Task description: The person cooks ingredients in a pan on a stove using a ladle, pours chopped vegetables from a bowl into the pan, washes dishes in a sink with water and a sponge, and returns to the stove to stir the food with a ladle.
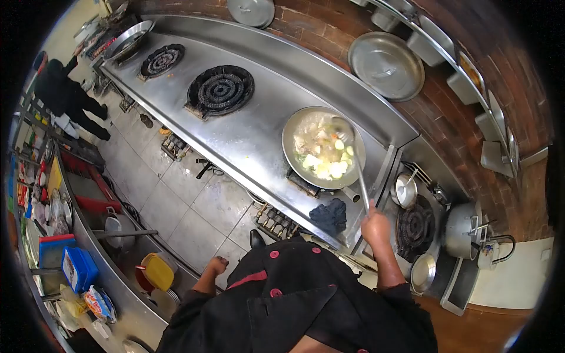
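My right hand [375, 227] is closed round the handle of a long metal ladle [362, 182]. The ladle's round head dips into the far right side of a wide pan [289, 160] on the stove. Pale broth fills the pan, with yellowish-white chunks [325, 167] and bits of green and orange in it. A dark crumpled cloth [328, 216] lies on the steel top just in front of the pan. Down by my left side, away from the stove, my left hand [219, 265] has its fingers curled, and I see nothing in it.
Two black burners [220, 89] [162, 60] line the stove to the left. At right are a small pan [404, 190], another burner [415, 228] and a large pot [461, 231]. Behind me on the left runs a counter with a blue container [79, 269]. Another person [65, 91] stands far left.
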### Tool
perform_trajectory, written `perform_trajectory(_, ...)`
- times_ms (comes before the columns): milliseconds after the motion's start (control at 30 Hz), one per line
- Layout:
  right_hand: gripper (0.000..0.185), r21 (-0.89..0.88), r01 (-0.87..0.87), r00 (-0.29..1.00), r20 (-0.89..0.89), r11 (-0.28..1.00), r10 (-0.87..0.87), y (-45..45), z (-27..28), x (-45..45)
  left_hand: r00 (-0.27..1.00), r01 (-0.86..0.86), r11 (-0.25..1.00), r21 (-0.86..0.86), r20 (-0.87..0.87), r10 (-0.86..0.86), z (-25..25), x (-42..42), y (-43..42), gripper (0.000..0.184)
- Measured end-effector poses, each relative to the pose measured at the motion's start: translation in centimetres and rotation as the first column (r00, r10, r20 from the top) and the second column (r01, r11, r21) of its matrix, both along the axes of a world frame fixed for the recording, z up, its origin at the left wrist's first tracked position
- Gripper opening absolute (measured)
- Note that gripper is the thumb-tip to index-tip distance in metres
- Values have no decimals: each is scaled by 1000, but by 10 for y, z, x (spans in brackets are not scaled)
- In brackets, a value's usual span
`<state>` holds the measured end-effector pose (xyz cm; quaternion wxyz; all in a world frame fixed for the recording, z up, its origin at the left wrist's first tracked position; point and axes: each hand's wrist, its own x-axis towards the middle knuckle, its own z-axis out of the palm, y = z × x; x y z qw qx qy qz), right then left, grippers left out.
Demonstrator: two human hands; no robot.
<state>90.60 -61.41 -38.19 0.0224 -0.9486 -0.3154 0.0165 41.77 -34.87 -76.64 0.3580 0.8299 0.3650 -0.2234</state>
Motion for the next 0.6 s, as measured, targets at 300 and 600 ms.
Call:
perform_trajectory(300, 46, -161, 35, 996, -72, 986, -47, 22, 44, -18, 998, 23, 999, 39, -62, -21, 6, -12, -2, 35)
perform_trajectory(600, 53, -137, -86, 984, 143, 987, 106, -36, -47, 58, 839, -541, 841, 27, 84, 537, 71, -19, -27, 38)
